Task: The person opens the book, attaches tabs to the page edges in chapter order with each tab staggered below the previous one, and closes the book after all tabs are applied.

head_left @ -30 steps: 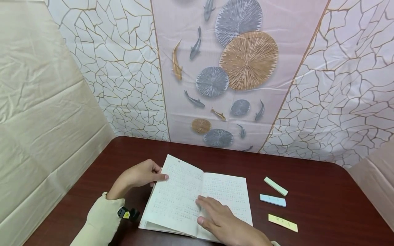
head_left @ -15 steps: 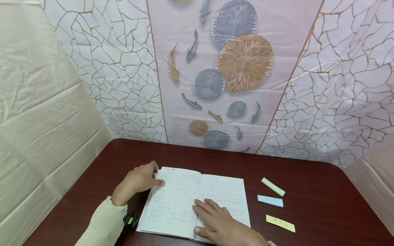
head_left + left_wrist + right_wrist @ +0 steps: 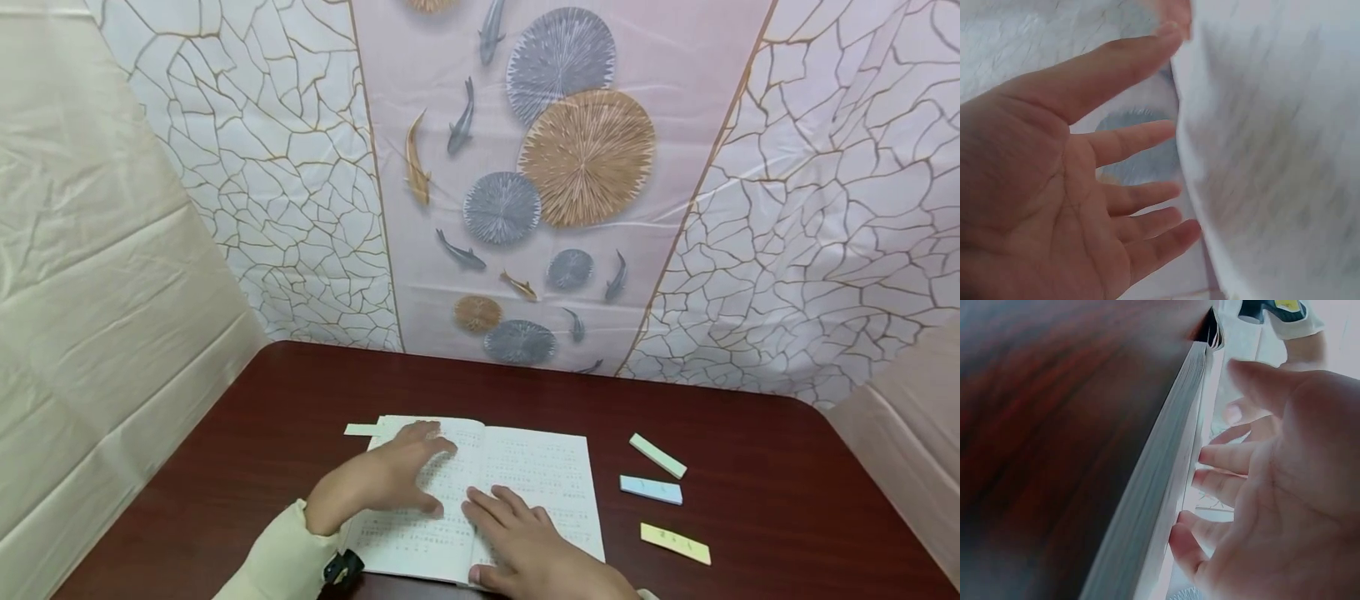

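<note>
An open book (image 3: 536,458) with printed pages lies on the dark red-brown table (image 3: 247,467). My left hand (image 3: 390,479) is over its left page, fingers spread and holding nothing; in the left wrist view the palm (image 3: 1041,206) shows with the fingertips close to the white page (image 3: 1285,137). My right hand (image 3: 525,542) rests by the centre fold on the right page, fingers extended. The right wrist view shows its fingertips at the page surface, above the book's thick page edges (image 3: 1154,487). A pale green sticky tab (image 3: 362,430) sticks out past the left page's upper edge.
To the right of the book lie three pads of sticky tabs: green (image 3: 658,456), light blue (image 3: 651,490) and yellow (image 3: 675,543). A patterned cloth (image 3: 510,208) hangs behind the table. A small black device (image 3: 343,568) sits at my left wrist.
The raised left page has come down flat. My left hand has let go of its edge and moved right over the page, uncovering the pale green tab. The right hand has stayed by the fold.
</note>
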The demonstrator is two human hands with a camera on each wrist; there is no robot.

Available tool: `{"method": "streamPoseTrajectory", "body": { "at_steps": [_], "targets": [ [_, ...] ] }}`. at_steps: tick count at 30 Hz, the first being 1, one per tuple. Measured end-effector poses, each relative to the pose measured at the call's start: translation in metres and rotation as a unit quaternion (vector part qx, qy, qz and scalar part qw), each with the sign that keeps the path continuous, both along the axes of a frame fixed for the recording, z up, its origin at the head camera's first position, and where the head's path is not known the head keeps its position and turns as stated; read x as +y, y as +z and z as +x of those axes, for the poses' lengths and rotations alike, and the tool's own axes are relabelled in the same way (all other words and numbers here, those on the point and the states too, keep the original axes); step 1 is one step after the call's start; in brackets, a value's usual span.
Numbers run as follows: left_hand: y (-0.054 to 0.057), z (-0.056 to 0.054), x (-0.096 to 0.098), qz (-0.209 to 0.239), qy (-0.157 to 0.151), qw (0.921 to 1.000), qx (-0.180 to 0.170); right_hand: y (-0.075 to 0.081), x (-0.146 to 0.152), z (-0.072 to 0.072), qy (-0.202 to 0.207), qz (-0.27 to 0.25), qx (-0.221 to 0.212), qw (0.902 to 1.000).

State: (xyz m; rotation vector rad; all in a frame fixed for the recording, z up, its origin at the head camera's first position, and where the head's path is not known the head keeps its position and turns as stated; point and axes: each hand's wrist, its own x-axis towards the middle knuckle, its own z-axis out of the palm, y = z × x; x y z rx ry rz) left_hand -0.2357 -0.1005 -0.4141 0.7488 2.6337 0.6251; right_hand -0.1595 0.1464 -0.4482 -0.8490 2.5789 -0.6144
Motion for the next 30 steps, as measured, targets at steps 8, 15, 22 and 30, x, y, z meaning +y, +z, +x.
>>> {"method": "streamPoseTrajectory", "body": {
  "at_steps": [8, 15, 22, 30],
  "targets": [
    [-0.01, 0.009, 0.013, -0.037, -0.005, 0.9992, 0.017, -0.001, -0.003, 0.0, 0.003, 0.015, 0.03, 0.9994],
    [-0.011, 0.011, 0.017, -0.057, 0.005, 0.9983, 0.005, -0.005, -0.001, -0.001, 0.01, 0.008, 0.029, 0.9995],
    [-0.013, 0.011, 0.017, -0.07, -0.001, 0.9975, 0.0, -0.002, 0.004, -0.003, 0.028, -0.002, 0.018, 0.9995],
    [-0.016, 0.009, 0.02, -0.066, 0.0, 0.9978, 0.007, 0.018, 0.012, -0.008, 0.001, -0.076, 0.015, 0.997]
  ]
}}
